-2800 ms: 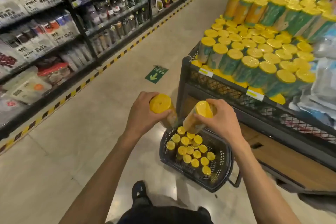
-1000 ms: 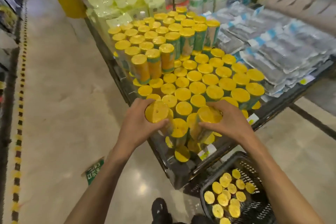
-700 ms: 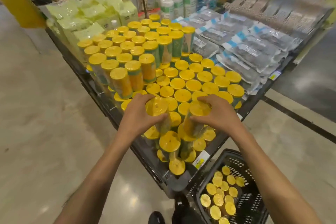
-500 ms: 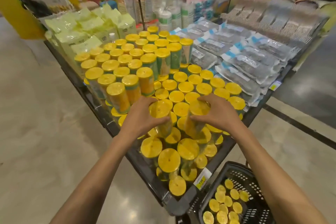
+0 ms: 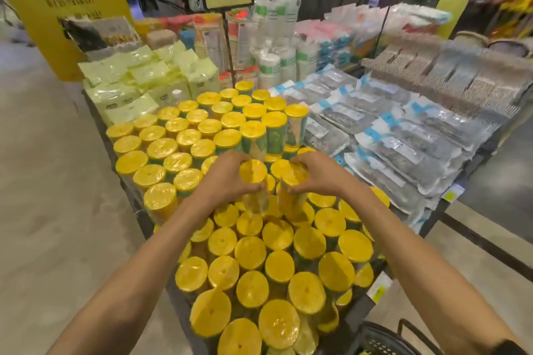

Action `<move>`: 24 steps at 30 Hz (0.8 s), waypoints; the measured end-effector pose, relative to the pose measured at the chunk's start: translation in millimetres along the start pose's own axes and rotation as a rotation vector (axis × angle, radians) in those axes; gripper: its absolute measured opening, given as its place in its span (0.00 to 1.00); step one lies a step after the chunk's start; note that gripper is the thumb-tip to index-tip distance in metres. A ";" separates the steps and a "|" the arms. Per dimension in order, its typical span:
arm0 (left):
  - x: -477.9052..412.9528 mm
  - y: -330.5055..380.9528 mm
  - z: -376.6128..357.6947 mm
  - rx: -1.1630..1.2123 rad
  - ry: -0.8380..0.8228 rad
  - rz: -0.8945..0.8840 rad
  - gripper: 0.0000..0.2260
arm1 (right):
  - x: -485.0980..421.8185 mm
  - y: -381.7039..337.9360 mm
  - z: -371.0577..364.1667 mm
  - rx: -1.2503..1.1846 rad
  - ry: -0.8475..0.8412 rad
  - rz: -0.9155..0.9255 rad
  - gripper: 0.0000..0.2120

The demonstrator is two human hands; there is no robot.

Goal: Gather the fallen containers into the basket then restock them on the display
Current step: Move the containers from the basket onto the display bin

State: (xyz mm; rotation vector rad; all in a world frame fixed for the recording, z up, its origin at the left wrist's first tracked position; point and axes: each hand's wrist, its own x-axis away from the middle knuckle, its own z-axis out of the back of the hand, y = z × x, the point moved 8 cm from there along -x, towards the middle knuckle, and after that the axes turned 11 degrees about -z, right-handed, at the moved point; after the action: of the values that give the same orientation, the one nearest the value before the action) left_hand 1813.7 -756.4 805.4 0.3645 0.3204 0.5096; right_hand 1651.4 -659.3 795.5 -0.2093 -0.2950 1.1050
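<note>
Your dark-framed display stand (image 5: 143,225) is packed lid to lid. Its left edge drops to open grey floor (image 5: 57,210), and clear-wrapped grey packs (image 5: 403,153) crowd its right side. The taller back rows step down to the lower front rows right at your hands. Your left hand (image 5: 226,180) wraps one yellow-lidded clear cylindrical container (image 5: 253,171). Your right hand (image 5: 321,174) wraps a second yellow-lidded container (image 5: 290,175) just beside it. Both containers tilt their lids toward you. The black mesh basket (image 5: 383,340) sits low at your right.
</note>
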 end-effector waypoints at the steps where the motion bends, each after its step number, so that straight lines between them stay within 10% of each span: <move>1: -8.1 0.2 -0.2 -0.010 -0.005 -0.007 0.27 | -10.9 -0.9 0.3 0.009 -0.013 0.013 0.39; 24: -80.1 -64.8 -29.5 -0.178 -0.092 0.202 0.30 | -155.4 -28.3 -17.2 0.055 -0.043 0.210 0.36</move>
State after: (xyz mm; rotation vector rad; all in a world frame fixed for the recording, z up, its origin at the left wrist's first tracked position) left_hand 1763.0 -843.4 768.9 0.2472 0.1480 0.7124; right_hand 1616.5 -811.7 767.9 -0.1700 -0.2848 1.3251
